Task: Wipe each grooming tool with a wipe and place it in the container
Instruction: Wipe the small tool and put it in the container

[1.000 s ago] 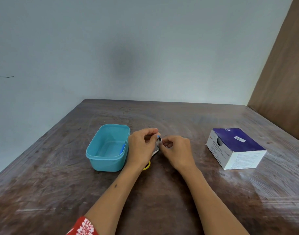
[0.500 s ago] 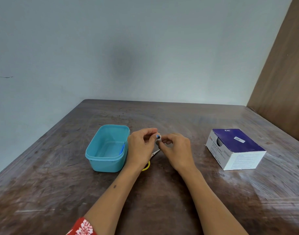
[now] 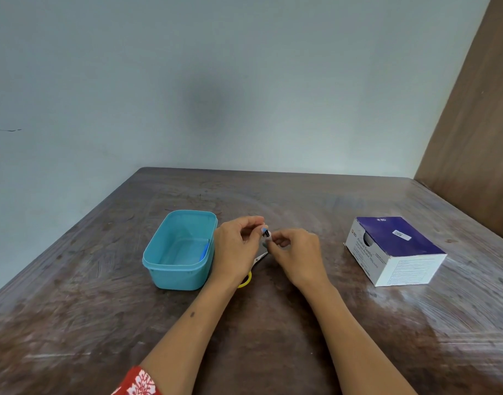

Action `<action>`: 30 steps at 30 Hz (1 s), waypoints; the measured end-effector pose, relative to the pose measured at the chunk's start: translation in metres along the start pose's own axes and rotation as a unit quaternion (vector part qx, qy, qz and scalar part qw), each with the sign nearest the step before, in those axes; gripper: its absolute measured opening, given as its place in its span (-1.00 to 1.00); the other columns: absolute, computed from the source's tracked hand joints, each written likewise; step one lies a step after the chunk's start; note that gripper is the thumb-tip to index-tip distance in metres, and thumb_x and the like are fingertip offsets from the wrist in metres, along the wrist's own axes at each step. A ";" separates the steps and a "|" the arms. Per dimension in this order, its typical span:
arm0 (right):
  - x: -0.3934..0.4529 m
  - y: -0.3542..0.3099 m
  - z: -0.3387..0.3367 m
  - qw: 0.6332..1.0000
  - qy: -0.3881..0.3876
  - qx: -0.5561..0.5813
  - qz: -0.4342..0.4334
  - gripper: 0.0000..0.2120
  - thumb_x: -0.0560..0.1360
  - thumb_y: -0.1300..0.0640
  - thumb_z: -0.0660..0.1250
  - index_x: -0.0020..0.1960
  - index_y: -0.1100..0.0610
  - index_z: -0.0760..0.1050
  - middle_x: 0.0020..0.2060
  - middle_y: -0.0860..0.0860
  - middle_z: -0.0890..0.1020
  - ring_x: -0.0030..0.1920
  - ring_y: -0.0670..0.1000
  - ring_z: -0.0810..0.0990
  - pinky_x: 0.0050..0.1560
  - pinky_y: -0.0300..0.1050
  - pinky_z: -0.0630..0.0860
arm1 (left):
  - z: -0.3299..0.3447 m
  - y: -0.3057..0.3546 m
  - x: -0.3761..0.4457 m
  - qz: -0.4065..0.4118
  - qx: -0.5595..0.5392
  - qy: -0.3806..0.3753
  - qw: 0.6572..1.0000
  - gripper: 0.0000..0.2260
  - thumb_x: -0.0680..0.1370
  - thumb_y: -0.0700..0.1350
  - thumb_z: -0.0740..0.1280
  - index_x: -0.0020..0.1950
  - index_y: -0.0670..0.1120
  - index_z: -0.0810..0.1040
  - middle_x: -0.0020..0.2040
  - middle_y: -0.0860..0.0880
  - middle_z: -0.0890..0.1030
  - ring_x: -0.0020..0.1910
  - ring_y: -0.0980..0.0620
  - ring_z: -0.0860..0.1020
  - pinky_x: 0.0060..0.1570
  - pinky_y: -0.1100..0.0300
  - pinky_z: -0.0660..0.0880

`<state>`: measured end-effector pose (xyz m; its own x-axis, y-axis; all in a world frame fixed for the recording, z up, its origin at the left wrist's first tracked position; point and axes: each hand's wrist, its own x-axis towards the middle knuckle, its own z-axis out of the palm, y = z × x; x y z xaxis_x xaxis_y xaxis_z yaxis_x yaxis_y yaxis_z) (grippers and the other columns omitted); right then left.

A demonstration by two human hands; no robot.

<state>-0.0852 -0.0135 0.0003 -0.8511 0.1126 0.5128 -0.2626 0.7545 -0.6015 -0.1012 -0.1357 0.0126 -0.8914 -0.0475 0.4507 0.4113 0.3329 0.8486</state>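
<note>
Between the two hands, above the middle of the counter [image 3: 273, 323], sits a small packet [image 3: 265, 233], white with blue and dark marks; it is too small to read, and whether it is a wipe sachet cannot be told for sure. The left hand [image 3: 235, 249] pinches it from the left with thumb and curled fingers, and the right hand [image 3: 297, 253] pinches it from the right, its fingers curled in the same way. The two sets of fingertips nearly meet around it.

Under the hands, a pair of small scissors [image 3: 254, 266] lies flat on the counter. Its metal blades point up toward the right hand, and one yellow finger loop shows just below the left wrist. The rest is hidden by the left hand.

Just left of the left hand stands the teal container [image 3: 170, 276], open, with no lid on it. Inside, a thin blue tool [image 3: 205, 250] leans against the right wall; what kind of tool it is cannot be told.

Well to the right stands a purple-and-white box [image 3: 398, 249] of swabs, with a round opening in its left face.
</note>
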 end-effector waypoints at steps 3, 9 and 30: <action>0.000 -0.002 0.000 1.000 0.018 0.006 -0.014 -0.93 0.40 0.13 0.45 -0.11 0.07 0.66 -0.27 -0.05 0.64 -0.21 -0.09 0.54 -0.15 -0.22 0.46 | -0.001 0.000 0.000 0.002 -0.003 0.002 1.000 -0.81 0.47 -0.19 0.40 0.07 -0.10 0.64 -0.09 0.03 0.68 -0.13 0.20 0.63 -0.04 0.25 0.59; 0.001 0.000 0.000 1.000 0.009 -0.005 0.002 -0.92 0.41 0.11 0.43 -0.13 0.08 0.66 -0.26 -0.03 0.66 -0.23 -0.09 0.54 -0.15 -0.17 0.48 | 0.000 0.000 0.000 0.001 -0.004 0.000 1.000 -0.82 0.47 -0.18 0.40 0.06 -0.10 0.64 -0.09 0.01 0.69 -0.12 0.17 0.63 -0.03 0.22 0.59; 0.000 -0.004 -0.002 0.998 0.024 0.008 0.052 -0.93 0.42 0.13 0.41 -0.17 0.09 0.68 -0.34 0.00 0.68 -0.30 -0.06 0.61 -0.19 -0.13 0.54 | 0.000 0.002 -0.001 -0.036 -0.044 0.021 0.998 -0.82 0.45 -0.08 0.42 0.01 -0.11 0.65 -0.17 0.00 0.68 -0.17 0.12 0.65 -0.08 0.15 0.60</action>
<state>-0.0829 -0.0150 0.0037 -0.8513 0.2209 0.4759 -0.1813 0.7273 -0.6619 -0.0995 -0.1344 0.0140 -0.9113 -0.1084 0.3972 0.3631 0.2430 0.8995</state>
